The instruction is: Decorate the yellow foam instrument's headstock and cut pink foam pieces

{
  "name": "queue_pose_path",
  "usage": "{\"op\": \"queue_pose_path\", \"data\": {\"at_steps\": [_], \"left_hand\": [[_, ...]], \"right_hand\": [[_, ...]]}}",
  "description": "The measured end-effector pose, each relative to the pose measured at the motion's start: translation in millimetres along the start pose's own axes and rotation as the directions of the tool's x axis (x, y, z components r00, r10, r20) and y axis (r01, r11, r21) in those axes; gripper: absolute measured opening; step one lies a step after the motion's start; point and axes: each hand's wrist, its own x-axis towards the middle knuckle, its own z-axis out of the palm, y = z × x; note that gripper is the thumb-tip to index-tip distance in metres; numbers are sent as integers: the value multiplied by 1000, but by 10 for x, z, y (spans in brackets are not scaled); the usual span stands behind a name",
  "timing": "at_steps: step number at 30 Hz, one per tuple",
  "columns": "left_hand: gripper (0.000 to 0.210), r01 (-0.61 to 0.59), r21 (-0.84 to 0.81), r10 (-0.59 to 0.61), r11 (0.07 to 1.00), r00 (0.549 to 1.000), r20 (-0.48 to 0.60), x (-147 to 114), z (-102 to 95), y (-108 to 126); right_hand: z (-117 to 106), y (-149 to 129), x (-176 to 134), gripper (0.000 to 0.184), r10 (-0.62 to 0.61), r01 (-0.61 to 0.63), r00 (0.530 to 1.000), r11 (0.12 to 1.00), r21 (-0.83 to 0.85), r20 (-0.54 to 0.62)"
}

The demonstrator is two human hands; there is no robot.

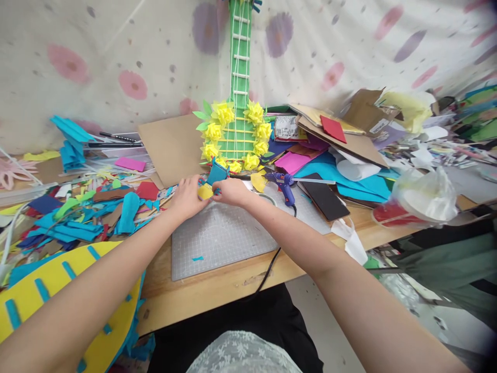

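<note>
Above the far edge of the grey cutting mat (221,243), both my hands are closed around a small blue and yellow craft piece (217,172). My left hand (187,197) grips its left side, while my right hand (232,191) pinches the lower right. The fingers hide much of the piece, so its full shape cannot be made out. Just behind it stands a green paper guitar (237,137) ringed with yellow paper flowers, its neck leaning on the curtain. To the right of my right hand lies a blue glue gun (284,185) with a clear glue stick in it.
Paper scraps (73,223) pile up on the left, above a yellow disc with blue strips (42,295). A dark phone (325,198), blue paper sheets (357,178) and a bag-covered red cup (411,204) sit on the right. The glue gun's black cord (269,267) crosses the table's front edge.
</note>
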Motion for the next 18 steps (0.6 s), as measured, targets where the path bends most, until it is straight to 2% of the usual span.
{"op": "queue_pose_path", "data": {"at_steps": [5, 9, 18], "left_hand": [[60, -161, 50, 155, 986, 983, 100, 24, -103, -26], [66, -159, 88, 144, 983, 977, 158, 36, -66, -37], [68, -164, 135, 145, 977, 980, 139, 45, 29, -70]], "right_hand": [[1, 5, -18, 30, -13, 13, 1000, 1000, 9, -6], [-11, 2, -21, 31, -15, 15, 1000, 1000, 11, 2], [-10, -4, -32, 30, -21, 21, 1000, 1000, 6, -2]]}}
